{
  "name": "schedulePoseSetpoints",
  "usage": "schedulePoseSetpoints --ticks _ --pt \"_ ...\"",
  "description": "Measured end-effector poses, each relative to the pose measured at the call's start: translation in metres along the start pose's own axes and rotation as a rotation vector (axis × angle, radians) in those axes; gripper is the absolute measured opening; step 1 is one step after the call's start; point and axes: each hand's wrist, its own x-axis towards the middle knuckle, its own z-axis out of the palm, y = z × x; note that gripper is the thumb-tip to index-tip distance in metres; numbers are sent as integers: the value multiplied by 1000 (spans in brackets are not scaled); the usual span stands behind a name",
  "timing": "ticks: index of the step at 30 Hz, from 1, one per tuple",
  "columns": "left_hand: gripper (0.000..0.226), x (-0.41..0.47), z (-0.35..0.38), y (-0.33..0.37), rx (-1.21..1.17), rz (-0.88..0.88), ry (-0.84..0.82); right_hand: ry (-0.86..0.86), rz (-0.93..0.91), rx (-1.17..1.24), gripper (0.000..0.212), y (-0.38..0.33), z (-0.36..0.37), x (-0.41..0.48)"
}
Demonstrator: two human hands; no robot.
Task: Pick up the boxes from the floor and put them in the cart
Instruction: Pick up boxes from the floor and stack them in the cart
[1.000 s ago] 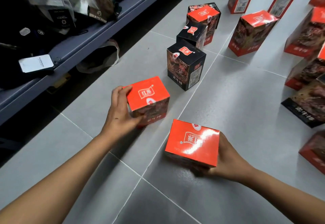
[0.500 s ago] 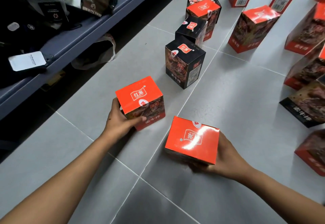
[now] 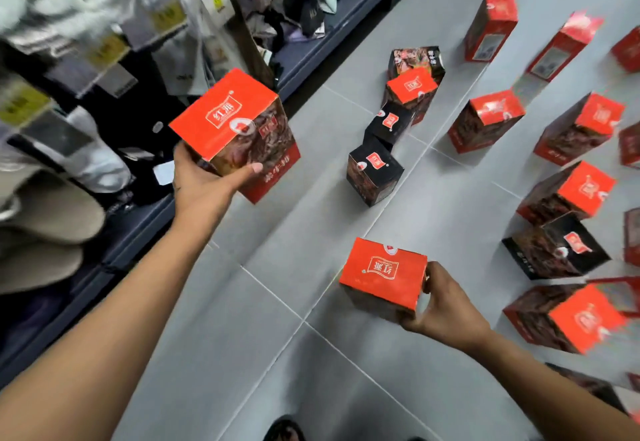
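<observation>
- Two red boxes are in play: the raised box [image 3: 235, 128] is up in the air in front of the shelf, and the low box [image 3: 382, 274] hangs close over the floor, maybe touching it. Can't tell which.
- The left grip [image 3: 204, 187] is clamped on the raised box, thumb across the front face and fingers hidden behind. That hold from below looks meant to keep it steady for carrying.
- The right grip [image 3: 446, 305] is wrapped round the low box at its near right corner, fingertips tucked under the edge. That reads as a lifting hold.
- One box per hand, probably so both reach the cart in one trip.
- Plenty more wait on the floor [image 3: 242, 354]: a black box [image 3: 374, 173] just ahead, red boxes [image 3: 571, 191] standing to the right.
- No cart in view, so the drop-off spot is unknown.
- The shelf [image 3: 339, 35] on the left is blurred and its goods are hard to make out. Boxes at the right edge are cut off, and a dark shoe tip [image 3: 284, 430] pokes in at the bottom.
</observation>
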Motion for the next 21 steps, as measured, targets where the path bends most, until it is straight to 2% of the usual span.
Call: schedulePoseSetpoints --ticks 2,5,7,12,16,17,21 --pt "90 -6 -34 54 -53 -16 20 -12 18 4 70 -46 -36 -25" --pt "83 -28 -86 138 -59 -36 44 -4 8 73 54 -138 -99 -68" --pt "80 -46 -121 193 -65 -53 86 -24 -13 118 54 -202 -139 -101" --pt "75 -103 -215 318 -51 -35 200 -133 -141 162 52 -321 -215 -178" --pt "91 -161 -298 402 -22 -69 331 -257 -235 104 50 -378 -245 -224" --pt "94 -178 -318 418 -17 -73 370 -286 -246 63 51 -384 -246 -231" --pt "89 -247 -390 466 11 -60 504 -406 -369 -118 76 -424 -234 -248"
